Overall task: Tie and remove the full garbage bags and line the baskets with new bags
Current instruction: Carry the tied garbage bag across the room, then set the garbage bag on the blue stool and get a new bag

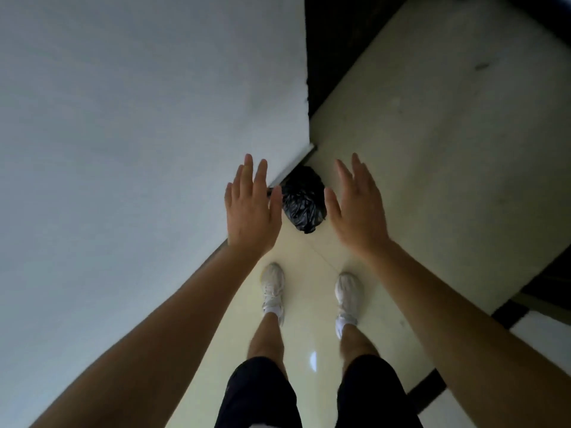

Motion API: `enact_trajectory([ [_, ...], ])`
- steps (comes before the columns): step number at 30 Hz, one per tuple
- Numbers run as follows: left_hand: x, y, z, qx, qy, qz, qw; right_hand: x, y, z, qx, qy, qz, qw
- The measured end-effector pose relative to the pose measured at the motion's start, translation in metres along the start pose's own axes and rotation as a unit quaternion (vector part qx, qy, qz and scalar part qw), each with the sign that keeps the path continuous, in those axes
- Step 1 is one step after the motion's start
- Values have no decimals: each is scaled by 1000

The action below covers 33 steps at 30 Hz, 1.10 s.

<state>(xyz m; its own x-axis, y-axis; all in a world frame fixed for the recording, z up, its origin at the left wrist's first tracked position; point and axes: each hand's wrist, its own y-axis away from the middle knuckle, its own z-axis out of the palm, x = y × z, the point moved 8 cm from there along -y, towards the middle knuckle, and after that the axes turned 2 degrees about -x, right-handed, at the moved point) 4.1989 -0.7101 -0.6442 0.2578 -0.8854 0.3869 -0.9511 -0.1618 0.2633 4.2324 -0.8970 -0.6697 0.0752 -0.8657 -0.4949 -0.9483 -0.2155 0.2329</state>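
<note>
Both hands — left (251, 208), right (358, 208) — outstretched flat above garbage bag (304, 200).

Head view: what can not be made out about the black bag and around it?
- black garbage bag: head view, left edge behind the thumb of the left hand; any knot lost in dark, blurred folds.
- dark opening at the top: head view, too dark to see inside.

Both arms stretched forward, left hand (251, 208) and right hand (358, 208) empty, fingers straight, backs up
</note>
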Motion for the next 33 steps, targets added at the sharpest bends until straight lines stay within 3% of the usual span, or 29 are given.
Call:
enact_trajectory([
  [8, 13, 149, -183, 157, -8, -123, 980, -168, 68, -109, -19, 55, -254, 966],
  [14, -58, 315, -332, 286, -64, -217, 931, -361, 164, -143, -22, 90, -489, 868],
  [19, -137, 516, -424, 411, -82, -320, 850, -526, 288, -139, 24, 53, -626, 778],
  [25, -205, 828, -442, 484, -148, -433, 745, -687, 542, -48, -4, -7, -736, 677],
  [30, -223, 1084, -425, 502, -184, -550, 642, -763, 797, 40, -87, -30, -811, 577],
  [33, -234, 1211, -405, 499, -195, -611, 583, -783, 945, 78, -118, -36, -863, 490],
])
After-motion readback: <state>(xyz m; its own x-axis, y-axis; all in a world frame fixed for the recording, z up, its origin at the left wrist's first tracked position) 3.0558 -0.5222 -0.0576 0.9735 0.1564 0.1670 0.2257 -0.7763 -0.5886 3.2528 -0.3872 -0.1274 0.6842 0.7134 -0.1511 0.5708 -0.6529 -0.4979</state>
